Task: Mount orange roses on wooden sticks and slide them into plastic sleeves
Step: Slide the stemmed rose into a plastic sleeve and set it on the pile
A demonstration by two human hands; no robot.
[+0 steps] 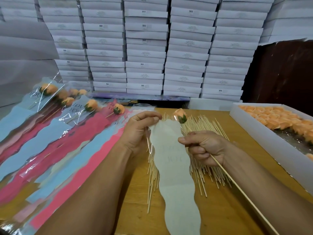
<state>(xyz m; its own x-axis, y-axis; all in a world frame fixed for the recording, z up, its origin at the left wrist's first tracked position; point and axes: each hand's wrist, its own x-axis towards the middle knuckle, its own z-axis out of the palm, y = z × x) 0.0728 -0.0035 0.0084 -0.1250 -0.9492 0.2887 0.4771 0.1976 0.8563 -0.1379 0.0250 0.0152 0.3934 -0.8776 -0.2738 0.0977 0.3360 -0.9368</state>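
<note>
Two hands are engaged above the worktop (pixel 218 207). The left hand (pixel 138 133) is seen pinching the upper edge of a pale plastic sleeve (pixel 171 160) between thumb and fingertips; the sleeve hangs from that pinch and trails back toward the person, between the two forearms. The right hand (pixel 205 147) is closed in a fist around a wooden stick (pixel 240 190), on whose far tip an orange rose (pixel 180 115) is mounted.

The stick's long axis is observed to run diagonally: the rose end lies forward and to the left of the right hand, just beside the sleeve's upper right edge and close to the left hand's fingertips, while the bare tail extends back and to the right, past the right forearm. The rose is nearer the left hand's pinch than the stick's tail is. Whether the sleeve mouth has been parted cannot be told.

It is judged that the mounting step is done for this rose and that sleeving is in hand; the coming move would depend on one end of the stick being brought in line with the sleeve's opening.

Beneath both hands a heap of loose sticks (pixel 205 129) is spread. Finished sleeved roses (pixel 71 107) lie left of the left hand; a tray of rose heads (pixel 274 119) stands right of the right hand.
</note>
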